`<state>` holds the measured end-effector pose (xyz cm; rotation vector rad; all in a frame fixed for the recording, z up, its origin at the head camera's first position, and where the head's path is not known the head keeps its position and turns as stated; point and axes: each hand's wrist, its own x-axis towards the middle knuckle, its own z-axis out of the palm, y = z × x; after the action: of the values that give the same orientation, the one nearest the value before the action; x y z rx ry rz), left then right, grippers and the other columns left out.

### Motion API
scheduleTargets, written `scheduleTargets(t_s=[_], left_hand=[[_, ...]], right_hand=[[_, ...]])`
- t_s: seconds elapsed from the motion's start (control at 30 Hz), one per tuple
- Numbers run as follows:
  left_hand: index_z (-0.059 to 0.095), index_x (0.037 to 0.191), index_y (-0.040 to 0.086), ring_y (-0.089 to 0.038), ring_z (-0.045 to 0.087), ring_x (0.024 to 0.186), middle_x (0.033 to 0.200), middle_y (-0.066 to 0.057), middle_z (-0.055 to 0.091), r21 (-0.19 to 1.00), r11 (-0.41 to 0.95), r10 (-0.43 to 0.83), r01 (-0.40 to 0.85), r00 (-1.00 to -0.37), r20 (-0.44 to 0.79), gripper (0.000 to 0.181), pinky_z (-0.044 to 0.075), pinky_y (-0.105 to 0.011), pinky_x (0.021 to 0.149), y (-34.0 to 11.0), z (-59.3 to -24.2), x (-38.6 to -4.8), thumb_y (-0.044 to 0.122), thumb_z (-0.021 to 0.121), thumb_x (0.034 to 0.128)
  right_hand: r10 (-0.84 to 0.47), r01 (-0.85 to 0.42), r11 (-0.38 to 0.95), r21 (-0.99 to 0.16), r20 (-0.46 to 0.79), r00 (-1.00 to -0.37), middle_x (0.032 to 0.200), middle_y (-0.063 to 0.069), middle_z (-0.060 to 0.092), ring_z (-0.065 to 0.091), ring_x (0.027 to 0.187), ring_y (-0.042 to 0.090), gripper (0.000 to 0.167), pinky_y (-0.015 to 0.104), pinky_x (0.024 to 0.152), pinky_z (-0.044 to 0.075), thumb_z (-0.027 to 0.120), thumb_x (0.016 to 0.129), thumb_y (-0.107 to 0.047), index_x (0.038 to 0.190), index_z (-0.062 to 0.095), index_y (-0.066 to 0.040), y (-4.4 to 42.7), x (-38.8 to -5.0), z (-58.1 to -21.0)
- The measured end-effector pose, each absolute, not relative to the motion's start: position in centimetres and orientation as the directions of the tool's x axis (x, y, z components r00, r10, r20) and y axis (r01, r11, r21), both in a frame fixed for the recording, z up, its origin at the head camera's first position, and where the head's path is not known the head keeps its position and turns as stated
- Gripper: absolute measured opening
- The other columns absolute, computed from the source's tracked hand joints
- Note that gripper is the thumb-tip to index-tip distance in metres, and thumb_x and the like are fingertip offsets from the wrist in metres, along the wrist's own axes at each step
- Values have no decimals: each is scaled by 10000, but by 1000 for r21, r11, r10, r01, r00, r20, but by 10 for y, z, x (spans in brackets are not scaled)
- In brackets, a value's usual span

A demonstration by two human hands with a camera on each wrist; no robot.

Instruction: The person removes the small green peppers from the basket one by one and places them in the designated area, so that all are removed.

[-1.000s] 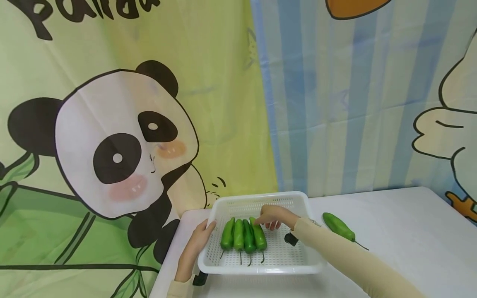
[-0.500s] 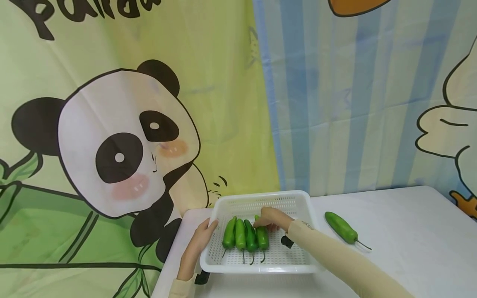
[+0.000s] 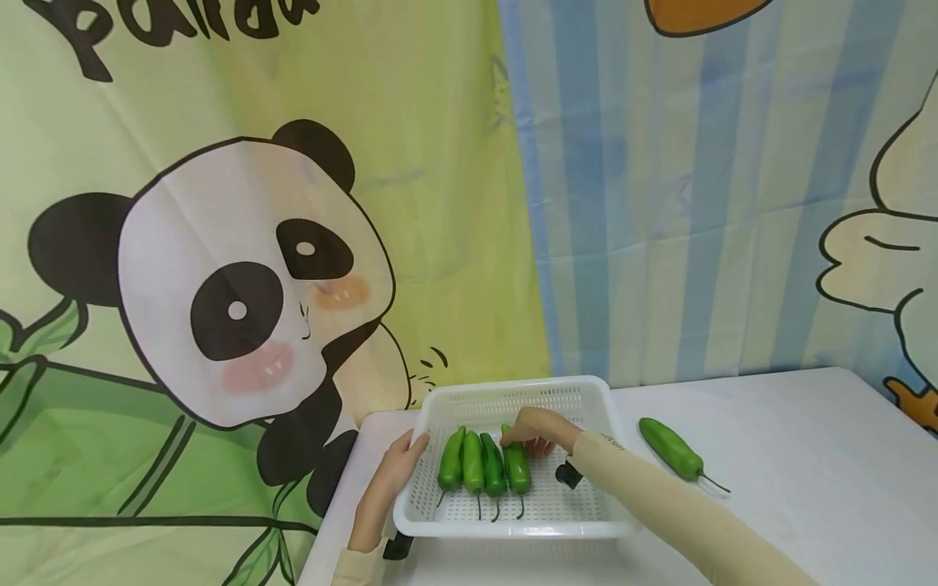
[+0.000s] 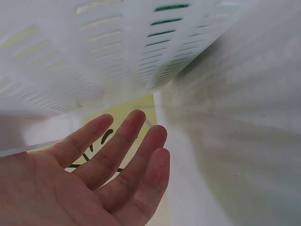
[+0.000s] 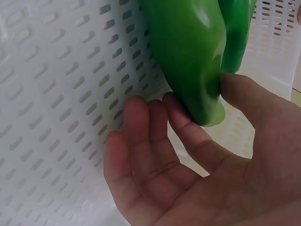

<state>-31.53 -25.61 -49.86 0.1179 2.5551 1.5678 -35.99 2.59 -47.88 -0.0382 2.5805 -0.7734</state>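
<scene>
Four green peppers lie side by side in a white perforated basket (image 3: 513, 531), stems toward the front. My right hand (image 3: 538, 429) reaches in from the right and pinches the stemless end of the rightmost pepper (image 3: 519, 472); in the right wrist view, thumb and index finger are on either side of the pepper (image 5: 193, 56), the other fingers (image 5: 136, 136) loosely bent. At the basket's left wall is my left hand (image 3: 398, 465), thumb at the rim. Its fingers (image 4: 127, 155) extend loosely outside the wall in the left wrist view.
Another green pepper (image 3: 670, 449) lies on the white tabletop (image 3: 791, 456), right of the basket. Behind the table hang a panda-print cloth (image 3: 454, 203) and a blue-striped one (image 3: 645, 203).
The rightmost pepper's far end has shifted slightly right within the basket, with my right hand at it. My left hand stays at the basket's left side. The head view has moved a little.
</scene>
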Motion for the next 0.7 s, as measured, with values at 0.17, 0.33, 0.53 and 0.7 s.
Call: scheduleTargets(t_s=[0.17,0.33,0.53,0.7], left_hand=[[378,1543,127,-283,759,870,1284,-255,651,894,448,140,-7,-987,-78,620,651,-408,647,-255,-499,-315,510,424,1057],[389,1536,126,-280,759,865,1273,-253,657,895,446,147,1,-987,-72,614,651,-403,650,-253,-500,-315,508,427,1058],[385,1538,128,-266,759,844,1258,-244,664,891,455,149,-2,-986,-78,615,650,-397,642,-253,-499,-315,512,420,1059],[379,1541,119,-270,759,832,1249,-253,665,886,464,142,4,-987,-69,609,649,-393,635,-254,-497,-314,497,416,1065]], right_hand=[[-174,122,809,-575,-432,-885,808,102,701,696,720,235,384,357,658,616,720,878,-437,847,686,-57,30,-361,-478],[-210,113,784,-610,-431,-877,851,118,712,713,765,257,367,386,719,626,718,890,-441,877,697,-75,36,-359,-476],[-259,91,754,-650,-422,-869,880,132,716,718,765,249,388,358,710,629,704,893,-464,935,701,-78,46,-360,-471],[-291,94,725,-682,-428,-856,909,133,716,729,825,275,402,384,757,634,682,915,-481,1029,705,-97,55,-360,-461]])
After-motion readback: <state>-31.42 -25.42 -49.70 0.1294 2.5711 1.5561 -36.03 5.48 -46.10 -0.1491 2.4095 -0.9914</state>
